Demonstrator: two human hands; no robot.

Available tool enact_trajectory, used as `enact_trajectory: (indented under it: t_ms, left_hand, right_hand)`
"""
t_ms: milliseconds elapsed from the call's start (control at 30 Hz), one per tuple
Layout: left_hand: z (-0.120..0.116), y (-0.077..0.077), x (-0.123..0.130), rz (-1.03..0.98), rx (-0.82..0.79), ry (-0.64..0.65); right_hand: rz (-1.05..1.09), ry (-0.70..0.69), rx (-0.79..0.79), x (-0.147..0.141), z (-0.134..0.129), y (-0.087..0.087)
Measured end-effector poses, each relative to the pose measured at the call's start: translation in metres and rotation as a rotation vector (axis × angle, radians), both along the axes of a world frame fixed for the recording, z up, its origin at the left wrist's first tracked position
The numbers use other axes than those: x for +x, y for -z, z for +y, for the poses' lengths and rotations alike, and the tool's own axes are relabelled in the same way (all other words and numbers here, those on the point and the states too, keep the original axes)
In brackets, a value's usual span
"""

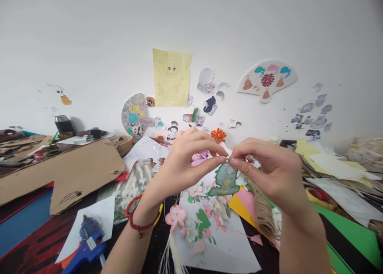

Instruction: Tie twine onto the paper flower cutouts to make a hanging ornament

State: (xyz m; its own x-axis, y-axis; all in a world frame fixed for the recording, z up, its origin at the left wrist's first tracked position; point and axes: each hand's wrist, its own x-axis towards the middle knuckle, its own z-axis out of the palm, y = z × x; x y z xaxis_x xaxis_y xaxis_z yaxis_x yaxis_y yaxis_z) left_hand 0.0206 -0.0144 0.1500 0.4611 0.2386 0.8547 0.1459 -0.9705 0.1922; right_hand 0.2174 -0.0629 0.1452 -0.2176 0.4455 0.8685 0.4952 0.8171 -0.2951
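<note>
My left hand (196,158) and my right hand (263,168) meet fingertip to fingertip in front of me, both closed in a pinch. Between them, at the top edge of a dark-green-rimmed, grey-green dinosaur-like cutout (226,180), the fingertips cover a small pale bit, perhaps its cord. The cutout hangs below them, over a white sheet (227,256) strewn with green and pink paper scraps (204,220). At the sheet's left edge lies a pink flower-shaped pendant (176,217) with a long cream tassel (173,252).
A blue glue gun (89,248) rests on paper at lower left, below a large cardboard piece (86,166). Bagged cream tassels (136,182) lie beside my left forearm. A twine roll (263,214) and green sheets (353,230) are on the right. Cutouts cover the wall behind.
</note>
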Motion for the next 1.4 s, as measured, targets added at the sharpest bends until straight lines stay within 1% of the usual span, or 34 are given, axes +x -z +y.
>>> enact_trajectory:
  t_ms: [200, 300, 400, 467, 533, 600, 667, 733, 833, 967, 1100, 1267, 1400]
  left_hand:
    - [0.002, 0.000, -0.002, 0.035, -0.044, -0.026]
    - [0.004, 0.001, -0.002, 0.050, -0.087, -0.008]
    - [0.006, 0.003, 0.001, -0.014, -0.142, 0.026]
    - [0.006, 0.005, 0.004, -0.081, -0.184, 0.023]
    - [0.006, 0.006, 0.006, -0.143, -0.220, 0.000]
    - [0.005, 0.007, 0.008, -0.188, -0.234, -0.019]
    - [0.004, 0.007, 0.009, -0.226, -0.215, -0.036]
    - [0.002, 0.008, 0.009, -0.243, -0.189, -0.058]
    - [0.000, 0.009, 0.009, -0.230, -0.135, -0.099]
    - [-0.001, 0.011, 0.011, -0.212, -0.005, -0.177]
    - [0.001, 0.014, 0.015, -0.210, 0.104, -0.228]
    - [0.001, 0.016, 0.019, -0.242, 0.143, -0.237]
    - [-0.002, 0.014, 0.020, -0.277, 0.104, -0.228]
  right_hand:
    - [0.004, 0.068, 0.088, -0.002, 0.001, 0.000]
    - [0.002, 0.092, 0.131, -0.005, 0.003, 0.000]
    - [-0.026, 0.149, 0.185, -0.008, 0.008, 0.001]
    - [-0.038, 0.244, 0.307, -0.009, 0.012, 0.003]
    - [-0.094, 0.359, 0.512, -0.010, 0.016, 0.005]
    - [-0.197, 0.448, 0.697, -0.011, 0.018, 0.007]
    - [-0.284, 0.493, 0.788, -0.012, 0.019, 0.008]
    - [-0.311, 0.526, 0.814, -0.013, 0.019, 0.009]
    - [-0.298, 0.552, 0.800, -0.014, 0.020, 0.009]
    - [-0.307, 0.593, 0.787, -0.015, 0.021, 0.011]
    - [-0.347, 0.658, 0.835, -0.015, 0.022, 0.012]
    - [-0.344, 0.663, 0.866, -0.015, 0.022, 0.014]
    - [-0.192, 0.633, 0.860, -0.018, 0.024, 0.016]
